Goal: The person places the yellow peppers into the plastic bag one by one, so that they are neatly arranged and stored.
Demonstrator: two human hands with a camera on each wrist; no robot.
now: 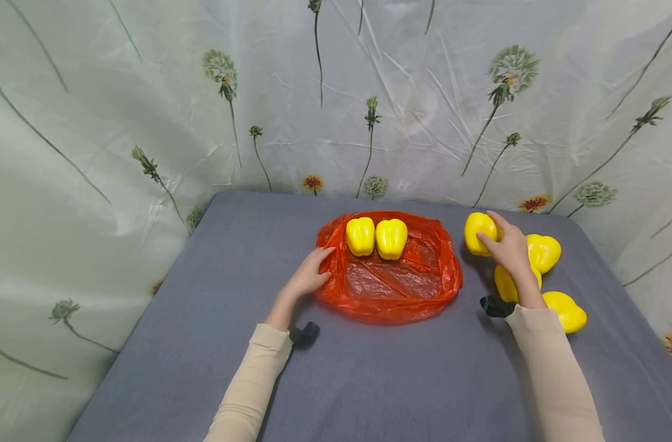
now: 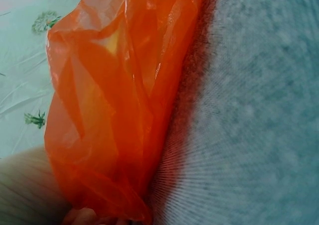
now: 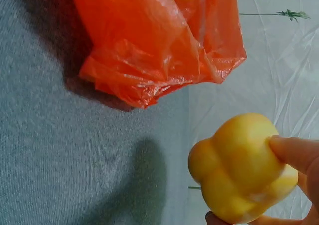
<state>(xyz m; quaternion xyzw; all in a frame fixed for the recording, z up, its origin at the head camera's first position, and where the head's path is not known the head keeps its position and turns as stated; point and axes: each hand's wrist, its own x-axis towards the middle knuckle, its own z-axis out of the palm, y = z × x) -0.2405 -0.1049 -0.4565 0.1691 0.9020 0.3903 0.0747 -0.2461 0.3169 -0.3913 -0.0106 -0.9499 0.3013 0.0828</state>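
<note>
My right hand point(image 1: 507, 247) holds a yellow bell pepper point(image 1: 478, 233) between thumb and fingers, to the right of a red plastic bag point(image 1: 397, 310). The right wrist view shows the lobed end of this pepper point(image 3: 239, 170), raised above the table. The bag lies spread with its mouth facing up, and two yellow bell peppers point(image 1: 360, 236) sit side by side at its back. At the bag's left edge my left hand point(image 1: 308, 274) grips the plastic. In the left wrist view, fingertips point(image 2: 82, 216) show at the lower edge of the crinkled bag.
Several more yellow peppers point(image 1: 565, 312) lie at the right side of the grey table point(image 1: 380, 380), under and beside my right forearm. A flowered curtain point(image 1: 292, 92) hangs behind the table and along its sides. Each wrist carries a small black camera point(image 1: 496, 306).
</note>
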